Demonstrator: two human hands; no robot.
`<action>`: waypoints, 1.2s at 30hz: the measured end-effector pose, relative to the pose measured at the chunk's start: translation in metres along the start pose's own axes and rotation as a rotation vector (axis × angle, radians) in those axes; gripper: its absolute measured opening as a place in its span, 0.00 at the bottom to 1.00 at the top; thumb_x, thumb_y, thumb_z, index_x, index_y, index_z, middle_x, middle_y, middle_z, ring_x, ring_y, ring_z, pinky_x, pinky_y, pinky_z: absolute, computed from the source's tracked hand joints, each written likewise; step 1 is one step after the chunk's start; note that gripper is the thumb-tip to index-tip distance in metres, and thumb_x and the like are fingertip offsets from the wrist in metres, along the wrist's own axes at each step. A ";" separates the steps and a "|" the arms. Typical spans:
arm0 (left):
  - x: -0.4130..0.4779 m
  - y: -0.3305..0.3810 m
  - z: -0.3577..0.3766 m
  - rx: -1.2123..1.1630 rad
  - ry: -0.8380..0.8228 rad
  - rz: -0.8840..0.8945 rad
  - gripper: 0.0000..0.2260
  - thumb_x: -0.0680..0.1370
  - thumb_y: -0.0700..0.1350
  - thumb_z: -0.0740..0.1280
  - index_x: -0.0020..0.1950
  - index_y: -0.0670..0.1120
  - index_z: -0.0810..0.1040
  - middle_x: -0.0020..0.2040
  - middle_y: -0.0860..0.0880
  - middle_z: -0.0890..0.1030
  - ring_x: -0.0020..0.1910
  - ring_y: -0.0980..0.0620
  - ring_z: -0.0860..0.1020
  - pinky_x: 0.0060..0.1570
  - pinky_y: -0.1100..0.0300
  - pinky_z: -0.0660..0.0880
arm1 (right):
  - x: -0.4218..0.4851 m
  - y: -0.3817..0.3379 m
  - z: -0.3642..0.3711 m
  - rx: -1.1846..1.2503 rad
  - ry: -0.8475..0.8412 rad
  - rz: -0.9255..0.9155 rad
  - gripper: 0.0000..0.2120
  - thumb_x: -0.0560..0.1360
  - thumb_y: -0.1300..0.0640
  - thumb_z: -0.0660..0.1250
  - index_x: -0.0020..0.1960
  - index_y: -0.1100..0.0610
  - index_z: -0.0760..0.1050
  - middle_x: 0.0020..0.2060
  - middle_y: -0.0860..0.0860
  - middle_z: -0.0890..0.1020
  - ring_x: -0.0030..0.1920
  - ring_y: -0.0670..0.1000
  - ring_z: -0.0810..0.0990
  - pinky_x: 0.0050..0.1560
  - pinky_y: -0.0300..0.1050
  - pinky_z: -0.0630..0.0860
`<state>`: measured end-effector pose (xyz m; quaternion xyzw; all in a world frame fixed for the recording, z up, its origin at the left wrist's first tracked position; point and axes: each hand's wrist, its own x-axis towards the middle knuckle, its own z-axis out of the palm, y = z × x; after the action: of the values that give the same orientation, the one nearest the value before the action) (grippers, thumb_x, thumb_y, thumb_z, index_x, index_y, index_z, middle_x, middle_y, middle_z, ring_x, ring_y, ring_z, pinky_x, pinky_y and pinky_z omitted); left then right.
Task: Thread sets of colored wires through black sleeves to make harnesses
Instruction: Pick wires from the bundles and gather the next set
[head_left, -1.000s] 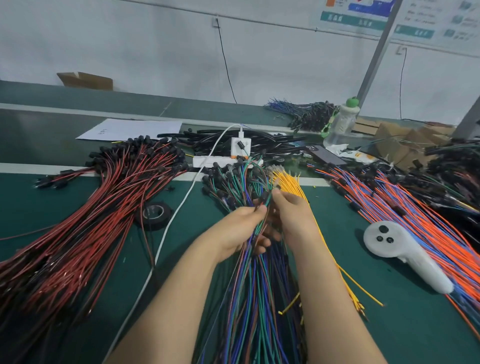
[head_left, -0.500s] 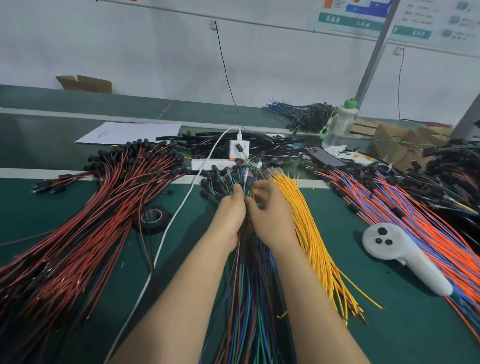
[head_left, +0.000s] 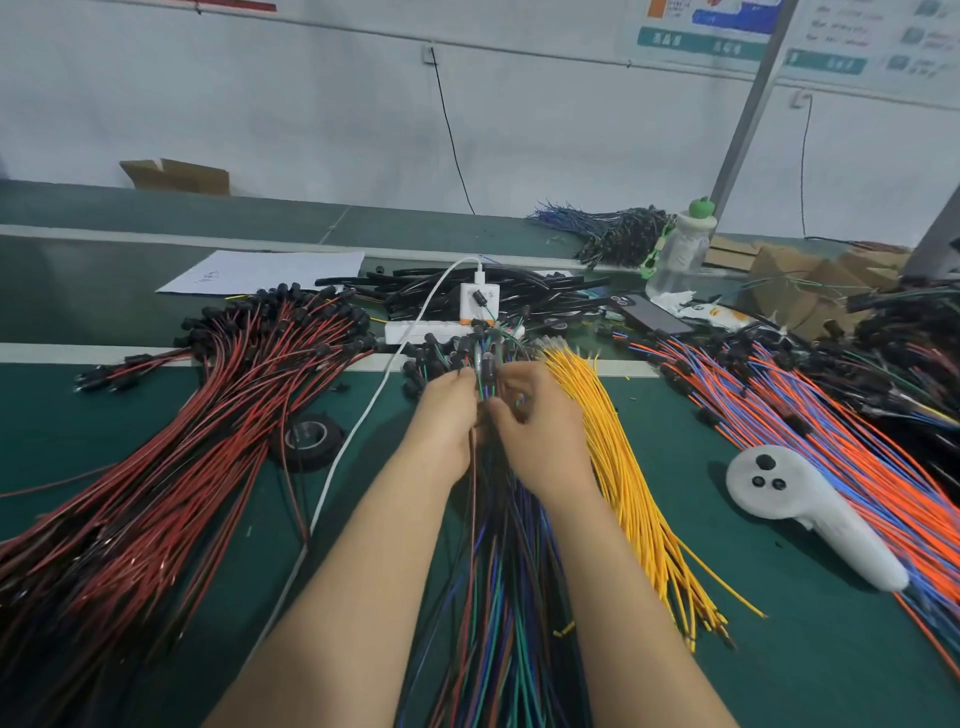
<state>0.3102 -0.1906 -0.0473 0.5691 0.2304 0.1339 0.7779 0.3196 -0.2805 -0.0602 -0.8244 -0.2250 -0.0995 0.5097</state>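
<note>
Nearest, both forearms reach up from the bottom edge over the mixed wire bundle (head_left: 498, 597), a dense run of blue, green, red and black wires lying between them on the green mat (head_left: 810, 649). The left hand (head_left: 448, 422) and right hand (head_left: 540, 423) meet at the bundle's far end, fingers closed together, pinching a few wires just under their black connector ends (head_left: 485, 364). Compared with a second ago, the hands sit further up the bundle, at the connector heads, and the yellow wires (head_left: 623, 478) now lie fully uncovered, fanned just right of the right wrist; half a second ago the hands were already near this spot.

Left of the left arm the mat has open room, crossed by a white cable (head_left: 343, 457) and holding a black tape roll (head_left: 307, 439); beyond it the red-and-black harnesses (head_left: 171, 467) fill the left edge. To the right, a white controller (head_left: 810, 514) lies between the yellow wires and the orange-and-blue wires (head_left: 852, 457), with bare mat nearer the bottom edge.

Farther off, a heap of black sleeves (head_left: 467, 293) lies behind a white power strip (head_left: 431, 330), with a paper sheet (head_left: 270, 270) to the left and a bottle (head_left: 680, 249) to the right.
</note>
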 end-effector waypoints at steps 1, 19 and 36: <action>0.003 0.001 0.002 0.009 0.043 -0.005 0.14 0.83 0.42 0.53 0.41 0.46 0.72 0.39 0.45 0.74 0.36 0.51 0.71 0.37 0.60 0.70 | -0.001 -0.001 0.002 -0.072 -0.013 -0.034 0.14 0.76 0.62 0.67 0.61 0.57 0.74 0.53 0.49 0.82 0.54 0.49 0.79 0.54 0.38 0.71; -0.014 -0.012 0.005 0.433 -0.294 0.051 0.17 0.83 0.49 0.52 0.55 0.40 0.75 0.46 0.41 0.75 0.46 0.46 0.73 0.53 0.44 0.72 | 0.009 0.005 -0.007 0.330 0.249 0.210 0.10 0.76 0.63 0.67 0.56 0.54 0.74 0.43 0.46 0.77 0.46 0.49 0.78 0.50 0.45 0.75; -0.032 0.064 -0.021 -0.647 -0.381 -0.044 0.08 0.82 0.45 0.57 0.53 0.45 0.75 0.25 0.54 0.69 0.18 0.61 0.61 0.17 0.71 0.58 | 0.014 0.064 -0.054 -0.453 0.203 0.576 0.10 0.79 0.55 0.62 0.55 0.59 0.78 0.54 0.58 0.81 0.56 0.60 0.77 0.57 0.51 0.72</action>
<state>0.2755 -0.1678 0.0146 0.3037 0.0394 0.0745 0.9490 0.3655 -0.3494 -0.0811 -0.9316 0.0953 -0.0805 0.3414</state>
